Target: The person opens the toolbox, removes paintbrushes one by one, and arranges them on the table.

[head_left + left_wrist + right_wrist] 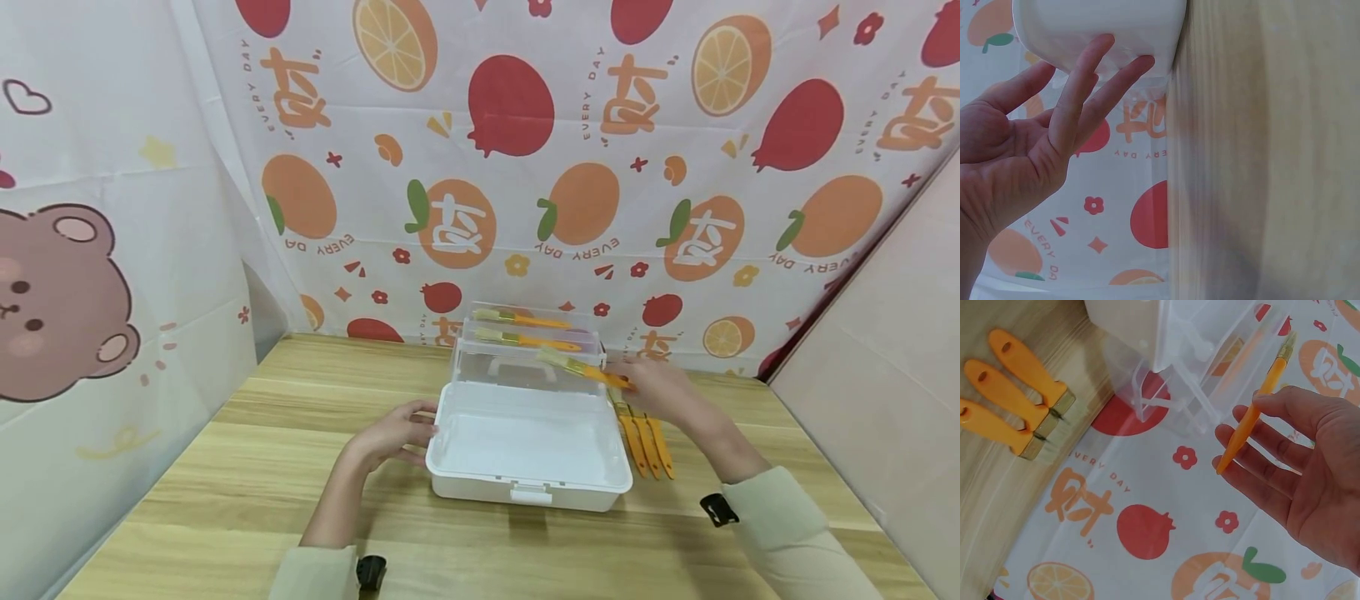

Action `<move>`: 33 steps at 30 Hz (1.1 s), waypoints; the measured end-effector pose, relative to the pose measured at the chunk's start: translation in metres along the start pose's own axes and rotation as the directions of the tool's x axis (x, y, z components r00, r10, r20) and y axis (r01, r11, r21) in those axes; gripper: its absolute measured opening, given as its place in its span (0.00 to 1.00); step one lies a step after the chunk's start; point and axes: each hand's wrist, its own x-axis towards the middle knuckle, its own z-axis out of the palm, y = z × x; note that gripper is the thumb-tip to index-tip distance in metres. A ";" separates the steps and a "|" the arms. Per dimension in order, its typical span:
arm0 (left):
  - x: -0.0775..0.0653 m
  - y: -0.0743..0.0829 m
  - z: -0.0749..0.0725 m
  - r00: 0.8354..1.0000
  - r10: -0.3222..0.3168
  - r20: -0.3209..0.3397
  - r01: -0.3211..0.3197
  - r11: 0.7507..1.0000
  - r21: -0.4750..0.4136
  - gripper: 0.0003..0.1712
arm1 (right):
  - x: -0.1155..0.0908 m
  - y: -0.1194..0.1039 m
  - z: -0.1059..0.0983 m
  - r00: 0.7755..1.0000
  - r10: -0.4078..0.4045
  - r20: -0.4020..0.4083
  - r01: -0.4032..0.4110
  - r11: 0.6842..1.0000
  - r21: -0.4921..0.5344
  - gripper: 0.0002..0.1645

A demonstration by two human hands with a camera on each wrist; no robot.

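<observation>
A white plastic toolbox stands on the table with its lid folded back and clear trays raised behind the base. My left hand rests its extended fingertips against the box's left wall. Over the right end of the raised trays, my right hand holds a flat paintbrush by its orange handle, pinched between thumb and fingers, pale bristles pointing left. Two similar brushes lie in the trays, an upper brush and a lower brush. The main compartment of the base holds nothing.
Three more orange-handled brushes lie side by side on the wooden table, right of the box. A fruit-print cloth hangs close behind the box. Cloth walls also stand at left and right.
</observation>
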 end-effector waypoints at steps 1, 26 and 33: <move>0.000 0.000 0.000 1.000 0.001 0.000 -0.001 1.000 -0.001 0.26 | -0.001 0.001 0.000 1.000 0.001 -0.004 -0.001 1.000 0.004 0.23; -0.002 0.001 0.003 1.000 0.002 -0.002 -0.002 1.000 0.007 0.25 | -0.023 0.026 0.010 0.992 0.006 -0.128 -0.004 1.000 0.019 0.15; -0.002 0.001 0.003 1.000 -0.001 -0.002 0.001 1.000 0.005 0.26 | -0.032 0.038 0.012 0.988 0.007 -0.153 -0.008 1.000 -0.009 0.14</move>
